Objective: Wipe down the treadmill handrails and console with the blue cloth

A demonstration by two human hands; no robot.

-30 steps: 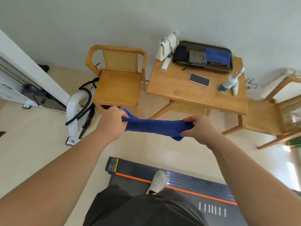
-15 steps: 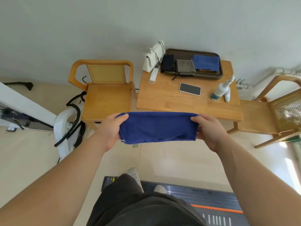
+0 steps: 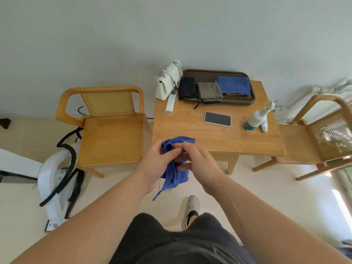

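Note:
The blue cloth [image 3: 174, 174] hangs bunched and folded between my two hands, just in front of the wooden table's near edge. My left hand [image 3: 159, 164] grips its upper left part with the fingers curled around the fabric. My right hand [image 3: 197, 161] pinches the top of the cloth between thumb and fingers, with the lower fingers spread against the fold. A thin strip of cloth dangles below. The treadmill handrails and console are out of view; only a white frame part [image 3: 54, 187] with black cables shows at the left.
A wooden table [image 3: 215, 136] carries a phone [image 3: 217, 119], a spray bottle [image 3: 256, 119], a white handbag [image 3: 168, 80], a white remote [image 3: 170, 101] and a dark tray [image 3: 217, 72] of folded cloths. Wooden chairs stand at the left [image 3: 110, 138] and right [image 3: 323, 134]. My shoe [image 3: 191, 208] rests on the pale floor.
The cloth, held stretched wide between both hands, is now folded together as my hands met in the middle. I have moved closer to the table and the treadmill belt has left the view.

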